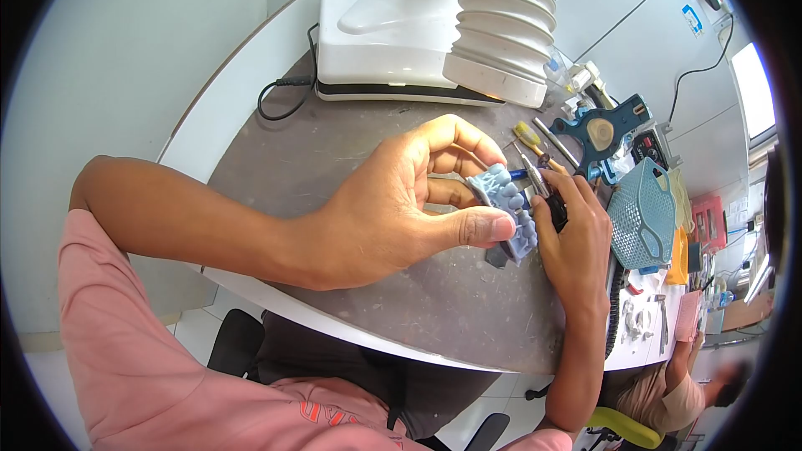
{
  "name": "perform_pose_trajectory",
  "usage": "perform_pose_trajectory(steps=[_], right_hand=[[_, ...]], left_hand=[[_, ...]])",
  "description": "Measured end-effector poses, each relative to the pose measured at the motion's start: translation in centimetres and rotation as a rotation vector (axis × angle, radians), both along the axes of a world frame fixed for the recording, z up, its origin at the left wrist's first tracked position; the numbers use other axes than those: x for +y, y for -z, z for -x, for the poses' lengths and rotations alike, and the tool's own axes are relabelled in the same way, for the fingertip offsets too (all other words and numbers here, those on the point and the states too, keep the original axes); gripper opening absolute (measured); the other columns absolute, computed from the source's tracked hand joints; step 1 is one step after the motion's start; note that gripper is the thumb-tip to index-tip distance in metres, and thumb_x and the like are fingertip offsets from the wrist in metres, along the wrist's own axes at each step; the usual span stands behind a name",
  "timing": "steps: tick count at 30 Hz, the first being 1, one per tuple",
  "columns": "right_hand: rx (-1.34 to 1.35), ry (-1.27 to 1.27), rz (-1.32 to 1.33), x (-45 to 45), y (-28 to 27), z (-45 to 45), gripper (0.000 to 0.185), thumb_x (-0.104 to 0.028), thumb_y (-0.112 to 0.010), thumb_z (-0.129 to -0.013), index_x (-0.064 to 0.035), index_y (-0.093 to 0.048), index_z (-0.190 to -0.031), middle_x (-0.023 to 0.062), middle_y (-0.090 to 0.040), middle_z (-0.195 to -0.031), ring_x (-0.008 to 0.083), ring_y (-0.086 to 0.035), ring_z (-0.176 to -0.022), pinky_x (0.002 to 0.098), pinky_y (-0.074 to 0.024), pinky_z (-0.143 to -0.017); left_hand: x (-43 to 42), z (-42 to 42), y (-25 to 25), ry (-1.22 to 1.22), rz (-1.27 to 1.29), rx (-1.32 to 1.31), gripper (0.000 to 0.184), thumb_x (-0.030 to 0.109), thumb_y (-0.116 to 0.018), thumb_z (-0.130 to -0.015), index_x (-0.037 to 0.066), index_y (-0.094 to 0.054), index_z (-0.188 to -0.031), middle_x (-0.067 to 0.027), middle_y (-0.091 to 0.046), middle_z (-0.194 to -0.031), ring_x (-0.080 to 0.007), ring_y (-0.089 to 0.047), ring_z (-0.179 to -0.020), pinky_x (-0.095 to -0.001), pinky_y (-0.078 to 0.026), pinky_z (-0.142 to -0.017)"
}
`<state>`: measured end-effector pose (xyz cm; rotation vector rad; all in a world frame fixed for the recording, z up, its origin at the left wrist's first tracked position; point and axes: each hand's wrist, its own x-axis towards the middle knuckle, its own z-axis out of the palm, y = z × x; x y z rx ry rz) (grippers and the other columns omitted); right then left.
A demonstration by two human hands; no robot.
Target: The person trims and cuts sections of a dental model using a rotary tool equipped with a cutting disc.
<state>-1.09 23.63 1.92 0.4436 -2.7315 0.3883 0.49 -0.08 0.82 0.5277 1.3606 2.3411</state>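
Note:
My left hand is closed round a light-blue dental model with a row of teeth, its thumb along the near edge and its fingers behind. Held like a pen in my right hand is a slim metal rotary handpiece, with a dark rear part. Its thin tip points up and away, close beside the model's upper right side. Whether the tip touches the teeth I cannot tell. Both hands are just above the grey-brown bench top.
A white box-shaped unit with a ribbed hose stands at the back. To the right are a yellow-handled brush, a dark-blue frame-like device and a teal basket. Another person sits at the far right.

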Motion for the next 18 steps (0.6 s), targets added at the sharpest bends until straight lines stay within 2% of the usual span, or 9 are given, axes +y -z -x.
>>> perform_pose_trajectory(steps=[13, 16, 18], right_hand=[[-0.014, 0.014, -0.02, -0.06, -0.13, -0.05, 0.026, -0.009, -0.066, -0.085, -0.0001, -0.066, -0.109, 0.0167, -0.066, -0.101, 0.0321, -0.066, -0.087, 0.04, -0.0491, -0.079], [0.071, -0.014, -0.066, 0.28, -0.01, 0.06, 0.025, -0.01, -0.066, -0.085, -0.0001, -0.067, -0.108, 0.0159, -0.066, -0.103, 0.0319, -0.065, -0.088, 0.0391, -0.049, -0.081], [0.29, -0.092, 0.036, 0.65, -0.22, 0.25, 0.028, -0.018, -0.07, -0.085, 0.0009, -0.068, -0.105, 0.0128, -0.068, -0.096, 0.0252, -0.066, -0.081, 0.0351, -0.0507, -0.074]], left_hand=[[0.06, -0.06, -0.1, -0.019, 0.016, 0.011, 0.053, 0.011, -0.077, -0.084, 0.001, -0.044, -0.124, -0.0073, -0.05, -0.114, -0.0126, -0.056, -0.11, -0.0266, -0.048, -0.097], [0.32, 0.29, 0.72, -0.049, 0.016, 0.093, 0.051, 0.007, -0.075, -0.085, 0.002, -0.043, -0.125, -0.0074, -0.05, -0.115, -0.0135, -0.054, -0.113, -0.0273, -0.047, -0.099], [0.24, 0.32, 0.6, -0.043, 0.008, 0.106, 0.05, 0.003, -0.072, -0.086, 0.002, -0.042, -0.125, -0.0074, -0.05, -0.114, -0.0139, -0.053, -0.114, -0.028, -0.047, -0.1]])
